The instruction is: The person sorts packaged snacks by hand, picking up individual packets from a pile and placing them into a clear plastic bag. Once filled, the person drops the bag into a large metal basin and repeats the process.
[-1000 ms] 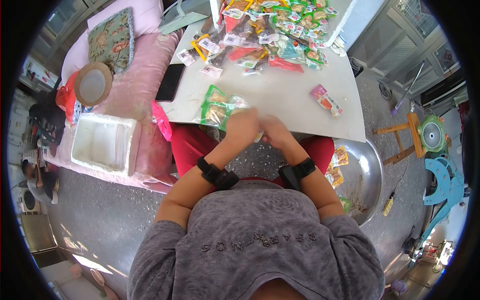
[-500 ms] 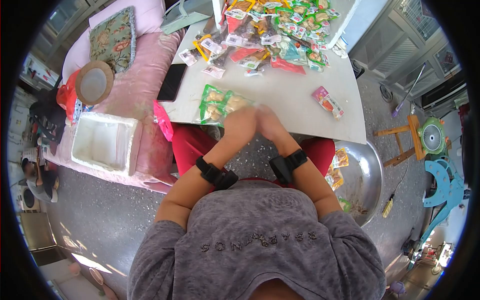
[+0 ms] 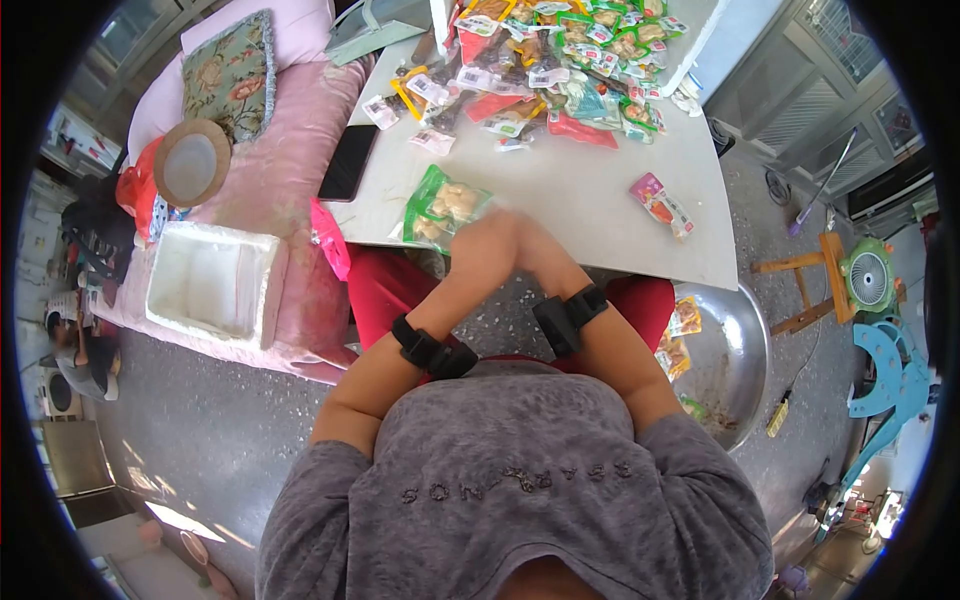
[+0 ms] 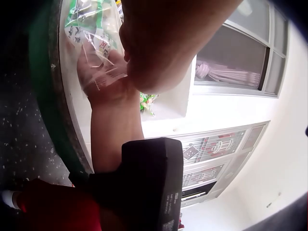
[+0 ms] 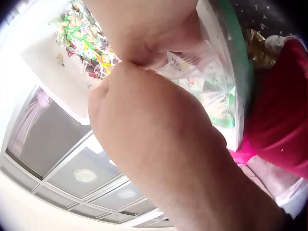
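In the head view, a clear plastic bag (image 3: 455,203) with green-edged packets of pale lumps lies at the table's front edge, left of my hands. My left hand (image 3: 482,250) is at its right end, fingers curled on the clear film. My right hand (image 3: 538,245) meets it there, blurred. In the left wrist view, the film stretches across the right hand (image 4: 103,72), whose fingers hold the bag (image 4: 91,21). In the right wrist view, the bag (image 5: 211,94) hangs beneath the left hand (image 5: 149,29), and my right hand (image 5: 130,86) hides its own fingertips.
A heap of food packets (image 3: 540,90) covers the back of the white table (image 3: 590,210). One pink packet (image 3: 662,205) lies at the right, a black phone (image 3: 348,163) at the left edge. A metal basin (image 3: 735,360) with packets stands on the floor, and a foam box (image 3: 215,285) sits on the bed.
My right hand has moved up and left against the left hand, its wrist turning. The bag's packets, spread wider half a second ago, now look bunched together.
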A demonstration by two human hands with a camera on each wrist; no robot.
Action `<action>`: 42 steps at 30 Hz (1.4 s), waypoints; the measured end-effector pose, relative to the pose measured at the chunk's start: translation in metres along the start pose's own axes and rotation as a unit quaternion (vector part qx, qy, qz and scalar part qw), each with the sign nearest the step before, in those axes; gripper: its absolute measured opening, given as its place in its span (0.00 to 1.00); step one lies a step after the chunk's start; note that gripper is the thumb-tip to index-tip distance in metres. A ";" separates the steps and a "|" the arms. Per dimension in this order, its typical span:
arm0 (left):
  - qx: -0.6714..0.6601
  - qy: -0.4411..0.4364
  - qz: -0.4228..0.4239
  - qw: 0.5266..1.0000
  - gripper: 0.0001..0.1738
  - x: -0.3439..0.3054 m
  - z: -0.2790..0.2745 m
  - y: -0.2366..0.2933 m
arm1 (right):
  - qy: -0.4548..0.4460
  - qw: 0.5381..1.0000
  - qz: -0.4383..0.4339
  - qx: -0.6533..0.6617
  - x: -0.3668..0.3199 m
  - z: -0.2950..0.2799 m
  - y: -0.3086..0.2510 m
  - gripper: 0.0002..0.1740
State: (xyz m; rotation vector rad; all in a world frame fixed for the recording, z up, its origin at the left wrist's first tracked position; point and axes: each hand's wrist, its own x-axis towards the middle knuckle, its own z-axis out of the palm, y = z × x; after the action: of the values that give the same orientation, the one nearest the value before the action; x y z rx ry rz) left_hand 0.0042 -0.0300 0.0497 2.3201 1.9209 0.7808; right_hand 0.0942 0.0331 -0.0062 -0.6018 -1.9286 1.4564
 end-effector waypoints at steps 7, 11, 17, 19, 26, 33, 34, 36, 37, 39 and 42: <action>-0.050 0.057 0.045 0.996 0.11 0.004 0.005 -0.004 | 0.071 0.940 -0.005 -0.333 0.000 0.005 -0.015 0.04; -0.106 0.090 0.052 0.989 0.15 0.002 0.006 -0.012 | 0.078 0.970 -0.064 -0.221 0.001 0.002 0.000 0.04; -0.088 0.074 0.068 0.991 0.18 0.023 -0.003 -0.052 | 0.217 0.864 0.220 0.398 -0.036 -0.003 -0.015 0.10; -0.056 0.004 0.113 0.992 0.20 0.042 -0.003 -0.065 | 0.242 0.866 0.266 0.348 -0.055 -0.003 -0.021 0.12; -0.071 -0.520 0.041 0.850 0.23 0.129 0.027 -0.062 | 0.095 0.852 0.349 0.378 -0.069 0.025 -0.041 0.14; -0.066 -0.514 0.125 0.846 0.14 0.137 0.040 -0.066 | 0.158 0.864 0.258 0.403 -0.047 0.045 -0.014 0.07; -0.074 -0.499 0.113 0.856 0.14 0.137 0.035 -0.065 | 0.191 0.860 0.268 0.390 -0.047 0.045 -0.013 0.06; -0.147 -0.470 0.073 0.867 0.12 0.134 0.030 -0.069 | 0.256 0.850 0.287 0.361 -0.048 0.048 -0.016 0.04; -0.212 -0.454 0.043 0.865 0.11 0.132 0.028 -0.075 | 0.269 0.860 0.278 0.332 -0.049 0.046 -0.019 0.04; -0.308 -0.410 0.003 0.859 0.08 0.126 0.018 -0.080 | 0.292 0.880 0.258 0.271 -0.053 0.040 -0.025 0.05; -0.419 -0.326 -0.027 0.847 0.05 0.117 -0.009 -0.079 | 0.258 0.945 0.199 0.003 -0.055 0.013 -0.028 0.04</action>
State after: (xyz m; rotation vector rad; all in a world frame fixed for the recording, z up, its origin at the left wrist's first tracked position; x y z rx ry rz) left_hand -0.0586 0.0946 0.0726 1.6466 1.0323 0.5433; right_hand 0.1233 -0.0214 0.0060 -1.2870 -1.4392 1.3524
